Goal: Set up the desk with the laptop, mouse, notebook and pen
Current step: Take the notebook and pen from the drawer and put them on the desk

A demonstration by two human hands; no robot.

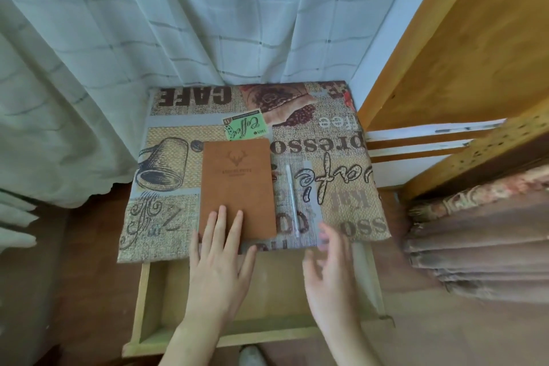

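Note:
A brown notebook [236,184] with a deer-head emblem lies closed near the middle of the small desk [335,128], which wears a coffee-print cloth. A clear white pen [292,199] lies just right of the notebook, parallel to it. My left hand [218,258] rests flat with its fingertips on the notebook's near edge. Blurred and with fingers spread, my right hand [329,273] hovers near the desk's front edge, below the pen and holding nothing. No laptop or mouse is in view.
An open wooden drawer [148,306] juts out under the desk's front edge, beneath my hands. Pale checked curtains [178,24] hang behind and to the left. A yellow wooden frame [445,53] and folded brown fabric [481,246] stand close on the right.

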